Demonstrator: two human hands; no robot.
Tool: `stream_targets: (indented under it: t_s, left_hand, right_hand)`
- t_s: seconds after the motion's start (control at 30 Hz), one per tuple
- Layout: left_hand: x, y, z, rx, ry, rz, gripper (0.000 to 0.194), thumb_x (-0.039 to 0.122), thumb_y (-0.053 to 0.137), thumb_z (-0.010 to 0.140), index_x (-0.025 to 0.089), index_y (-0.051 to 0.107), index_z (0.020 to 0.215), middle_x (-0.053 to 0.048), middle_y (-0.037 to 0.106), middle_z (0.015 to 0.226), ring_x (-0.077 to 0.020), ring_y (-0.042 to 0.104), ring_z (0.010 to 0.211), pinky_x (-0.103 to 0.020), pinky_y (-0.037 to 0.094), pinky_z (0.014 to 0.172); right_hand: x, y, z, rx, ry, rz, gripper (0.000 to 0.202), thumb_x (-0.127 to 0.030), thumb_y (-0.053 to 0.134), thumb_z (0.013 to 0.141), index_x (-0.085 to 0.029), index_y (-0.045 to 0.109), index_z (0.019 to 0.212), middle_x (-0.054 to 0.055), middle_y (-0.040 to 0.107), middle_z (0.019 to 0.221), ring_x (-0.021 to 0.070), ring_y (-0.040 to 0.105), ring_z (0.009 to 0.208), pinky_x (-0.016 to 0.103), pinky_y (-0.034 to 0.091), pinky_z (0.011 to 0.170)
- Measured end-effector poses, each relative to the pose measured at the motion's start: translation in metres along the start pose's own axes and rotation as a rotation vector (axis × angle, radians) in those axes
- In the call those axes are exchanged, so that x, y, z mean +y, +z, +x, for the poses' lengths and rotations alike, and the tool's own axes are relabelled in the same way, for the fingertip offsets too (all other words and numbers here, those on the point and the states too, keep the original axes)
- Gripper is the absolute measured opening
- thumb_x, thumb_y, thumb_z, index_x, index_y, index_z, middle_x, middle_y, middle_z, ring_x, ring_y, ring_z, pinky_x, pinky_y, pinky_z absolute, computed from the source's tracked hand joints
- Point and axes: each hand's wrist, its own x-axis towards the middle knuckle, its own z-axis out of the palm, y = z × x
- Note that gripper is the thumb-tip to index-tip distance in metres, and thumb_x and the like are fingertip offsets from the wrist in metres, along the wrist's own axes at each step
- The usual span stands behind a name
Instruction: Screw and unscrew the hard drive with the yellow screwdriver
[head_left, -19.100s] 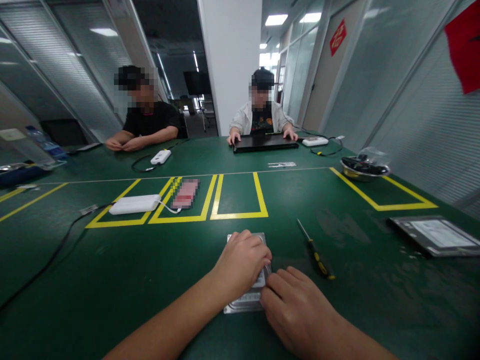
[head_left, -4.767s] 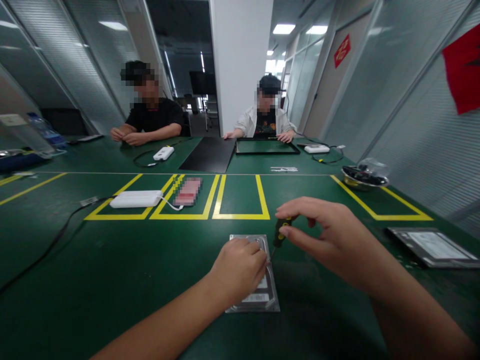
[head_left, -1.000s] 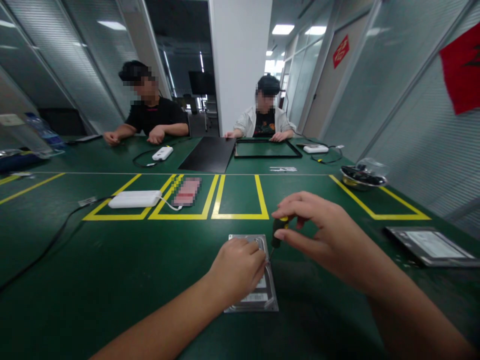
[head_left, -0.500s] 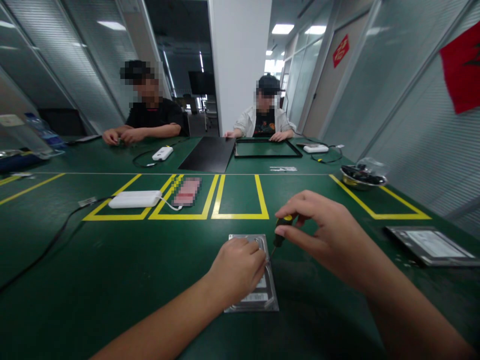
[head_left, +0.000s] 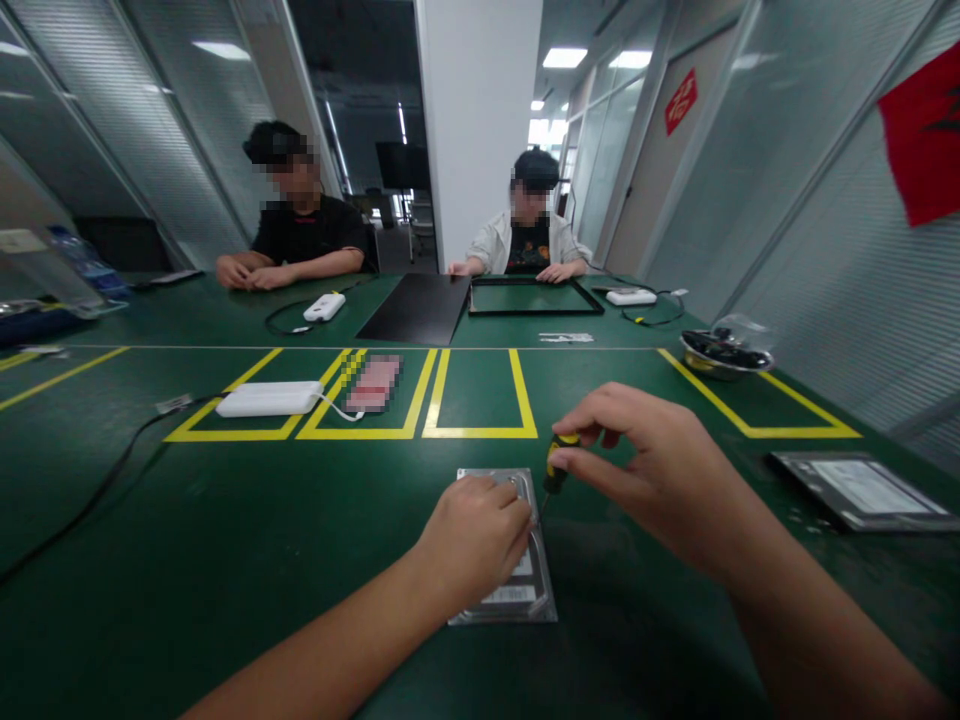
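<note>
A silver hard drive [head_left: 541,590] lies flat on the green table in front of me, its labelled cover partly hidden. My left hand [head_left: 480,530] rests over it, fingers curled together near its right edge; what the fingertips pinch, if anything, is hidden. Between thumb and fingers, my right hand [head_left: 637,450] grips a small yellow-and-black screwdriver [head_left: 561,462] by its handle. Its thin shaft slants down to the drive's right edge, beside my left fingertips.
A second hard drive [head_left: 862,490] lies at the right, near a metal bowl [head_left: 726,358] of dark parts. Beyond the yellow tape are a white power bank [head_left: 270,398] and a cabled phone [head_left: 375,383]. Two people sit opposite, near a black panel [head_left: 416,308] and a frame [head_left: 536,312].
The screwdriver handle has turned slightly in my right fingers, showing more yellow. My left hand and the drive stay put. The co-worker at the left has shifted their hands a little.
</note>
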Motion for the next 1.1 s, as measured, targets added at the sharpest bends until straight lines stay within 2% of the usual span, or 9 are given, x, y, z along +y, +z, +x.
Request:
stream_targets:
  t_s: [0.07,0.17,0.23,0.37,0.43,0.57,0.77,0.93,1.1]
  left_hand:
    - [-0.0002,-0.0003,0.0002,0.006,-0.001,-0.002,0.017,0.027,0.053,0.092,0.02,0.065,0.081,-0.002,0.067,0.081,-0.0238,0.062,0.076,-0.039,0.049,0.069]
    - [-0.0007,-0.0007,0.0005,0.016,0.004,-0.01,0.017,0.026,0.053,0.092,0.02,0.065,0.08,-0.002,0.067,0.08,-0.0234,0.062,0.075,-0.038,0.049,0.069]
    - [-0.001,-0.0006,0.0006,0.019,0.005,-0.017,0.018,0.026,0.053,0.092,0.02,0.064,0.081,-0.002,0.067,0.08,-0.0231,0.062,0.075,-0.038,0.048,0.069]
    - [-0.0014,0.0006,0.0009,0.017,0.005,-0.019,0.018,0.027,0.052,0.092,0.02,0.064,0.081,-0.002,0.067,0.081,-0.0234,0.062,0.076,-0.038,0.048,0.07]
    - [-0.0015,0.0008,0.0011,0.017,0.005,-0.021,0.018,0.027,0.053,0.092,0.02,0.064,0.081,-0.002,0.067,0.08,-0.0233,0.062,0.076,-0.038,0.048,0.07]
    - [-0.0012,-0.0006,0.0008,0.017,0.005,-0.026,0.018,0.026,0.053,0.092,0.019,0.064,0.08,-0.003,0.066,0.079,-0.0226,0.062,0.076,-0.037,0.048,0.07]
    - [0.0003,-0.0035,0.0006,0.003,-0.001,-0.019,0.018,0.026,0.053,0.092,0.019,0.065,0.082,-0.003,0.067,0.082,-0.0232,0.062,0.077,-0.038,0.049,0.071]
    - [0.0004,-0.0035,0.0015,-0.014,-0.005,-0.021,0.018,0.026,0.053,0.092,0.018,0.066,0.081,-0.004,0.067,0.08,-0.0227,0.063,0.077,-0.037,0.049,0.071]
    - [-0.0006,-0.0017,0.001,0.004,0.009,-0.02,0.018,0.026,0.053,0.092,0.019,0.065,0.082,-0.003,0.067,0.081,-0.0233,0.063,0.077,-0.038,0.049,0.071]
  right_hand:
    - [-0.0008,-0.0011,-0.0006,-0.005,-0.005,-0.001,0.007,-0.017,0.07,0.081,-0.021,0.068,0.087,-0.001,0.065,0.086,0.0148,0.06,0.079,0.028,0.046,0.07]
    - [-0.0017,-0.0028,-0.0018,-0.012,0.001,0.014,0.02,-0.01,0.064,0.081,-0.021,0.068,0.097,-0.001,0.068,0.094,0.0143,0.062,0.085,0.028,0.047,0.077]
    - [-0.0018,-0.003,-0.0018,-0.019,0.007,0.025,0.019,-0.012,0.065,0.081,-0.021,0.068,0.097,0.0,0.069,0.096,0.0147,0.062,0.087,0.028,0.047,0.077]
    - [-0.0019,-0.0017,-0.0005,-0.024,0.004,0.012,0.007,-0.022,0.071,0.081,-0.021,0.068,0.087,0.0,0.066,0.088,0.015,0.06,0.08,0.028,0.046,0.068]
    - [-0.0023,-0.0016,-0.0005,-0.019,-0.006,0.011,0.006,-0.018,0.067,0.082,-0.021,0.067,0.087,0.0,0.066,0.088,0.0148,0.06,0.081,0.027,0.046,0.07]
    - [-0.004,-0.0018,-0.0011,-0.022,-0.003,0.027,0.019,-0.011,0.063,0.081,-0.021,0.067,0.097,0.001,0.069,0.095,0.0157,0.063,0.087,0.028,0.048,0.077]
    - [-0.0041,-0.0004,-0.0001,-0.001,-0.016,0.014,0.006,-0.018,0.069,0.081,-0.021,0.068,0.086,0.002,0.066,0.089,0.0162,0.06,0.08,0.028,0.046,0.069]
    - [-0.004,-0.0033,-0.0016,-0.038,0.017,0.036,0.022,-0.011,0.062,0.082,-0.021,0.067,0.1,0.002,0.069,0.1,0.0166,0.063,0.091,0.03,0.048,0.081]
    - [-0.004,-0.0013,-0.0004,-0.019,-0.013,0.038,0.01,-0.02,0.07,0.081,-0.021,0.068,0.091,0.002,0.068,0.093,0.0158,0.062,0.083,0.027,0.048,0.071]
